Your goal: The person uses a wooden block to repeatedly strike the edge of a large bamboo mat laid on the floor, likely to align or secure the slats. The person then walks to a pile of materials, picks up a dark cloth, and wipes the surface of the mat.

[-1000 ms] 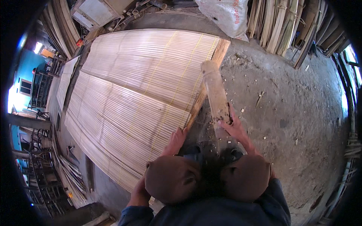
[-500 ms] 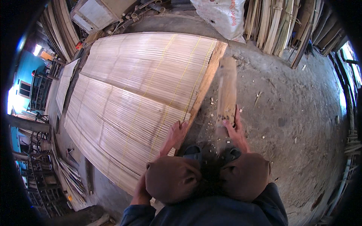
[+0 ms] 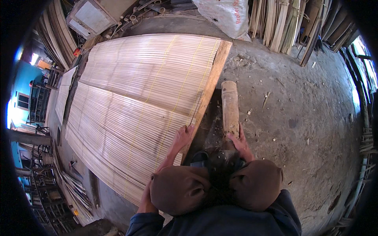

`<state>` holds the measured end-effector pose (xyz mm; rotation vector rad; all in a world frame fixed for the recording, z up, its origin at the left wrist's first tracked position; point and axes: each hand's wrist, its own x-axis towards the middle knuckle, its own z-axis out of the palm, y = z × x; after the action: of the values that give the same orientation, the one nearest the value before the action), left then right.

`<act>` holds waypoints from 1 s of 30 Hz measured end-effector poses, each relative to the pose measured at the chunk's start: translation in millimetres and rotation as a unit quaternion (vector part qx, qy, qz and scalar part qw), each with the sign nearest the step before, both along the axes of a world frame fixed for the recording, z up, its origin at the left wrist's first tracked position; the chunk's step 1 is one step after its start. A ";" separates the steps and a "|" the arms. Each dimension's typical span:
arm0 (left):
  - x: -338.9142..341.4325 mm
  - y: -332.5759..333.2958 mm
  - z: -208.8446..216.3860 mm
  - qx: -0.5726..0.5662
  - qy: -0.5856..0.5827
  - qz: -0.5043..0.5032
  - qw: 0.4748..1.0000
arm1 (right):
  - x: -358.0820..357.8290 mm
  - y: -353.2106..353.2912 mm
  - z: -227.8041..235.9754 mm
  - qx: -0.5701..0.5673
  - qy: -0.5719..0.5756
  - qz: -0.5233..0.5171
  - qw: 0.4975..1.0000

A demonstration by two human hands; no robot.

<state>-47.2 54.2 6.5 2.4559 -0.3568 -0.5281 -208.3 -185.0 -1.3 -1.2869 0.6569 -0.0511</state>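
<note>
Work at the edge of a slatted mat, seen from above. The mat (image 3: pixel 118 114), made of thin pale strips crossed by yellow threads, lies spread to the left and ahead of the seated person; a wooden board (image 3: pixel 212 80) runs along its right edge. The right hand (image 3: pixel 238 143) is closed around the near end of a thick piece of wood (image 3: pixel 230 104), its thumb on the left side and its fingers along the right. The piece of wood points away from the person, to the right of the board and apart from it; whether its underside meets the floor (image 3: pixel 291 114) cannot be told.

The left hand (image 3: pixel 182 137) rests at the mat's right edge, beside the board, with its fingers bent toward the rim; whether they pinch a strip or merely press on it cannot be told. The left forearm reaches forward past the left knee (image 3: pixel 179 190), while the right knee (image 3: pixel 258 185) hides much of the right forearm.

The step in hand appears to be edge work, one hand steadying and the other wielding the wood. The next move would seem to call for a firm right grip and left fingers clear of the wood.
</note>
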 end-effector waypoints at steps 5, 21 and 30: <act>-5.4 -3.5 -6.3 -0.004 0.011 -0.027 1.000 | 10.9 -17.3 36.6 -0.097 0.001 0.036 0.995; -19.8 50.1 -37.7 0.098 -0.148 -0.167 0.970 | 52.6 -14.3 2.0 -0.280 -0.064 0.212 0.934; 1.6 12.0 40.3 0.021 -0.159 -0.212 0.964 | 47.4 -42.0 20.1 -0.136 -0.011 0.198 0.971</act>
<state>-45.6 66.2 46.7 2.5115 -1.0274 -0.3080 -160.9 -227.0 18.7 -1.6616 0.3704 0.1770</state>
